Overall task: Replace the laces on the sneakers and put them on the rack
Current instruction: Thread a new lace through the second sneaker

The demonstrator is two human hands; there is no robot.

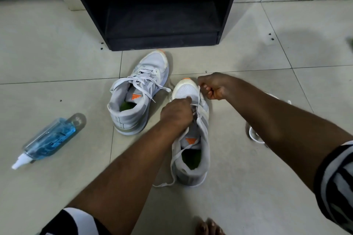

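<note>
Two sneakers on the tiled floor [57, 47], toes pointing far, in front of a dark rack [162, 21]. Left sneaker [137, 93] laced through its eyelets, ends loose and trailing right. Right sneaker [193, 139] sits nearer, mid-lacing; a loose lace end [166, 184] runs down its left side and out onto the floor by the heel.

Left hand [177, 112] bears down on the forefoot of the right sneaker, fingers curled, seemingly pinching the lace at the lower eyelets; the exact grip is hidden under the knuckles. Right hand [212, 86] is fisted around the other run of lace, drawn taut out to the right of the toe.

Step in hand, as I judge it: threading the new lace on the second sneaker, still at the eyelets nearest the toe. Next move would call for evening the two ends, then crossing up through the remaining eyelets toward the tongue, keeping the lace flat. After that both sneakers go onto the rack, whose lower shelf looks bare.

Also present: blue spray bottle [49, 139] lying on its side at near left; a white lace [254, 135] partly hidden behind the right forearm, possibly a removed one. Bare toes at the near edge.
</note>
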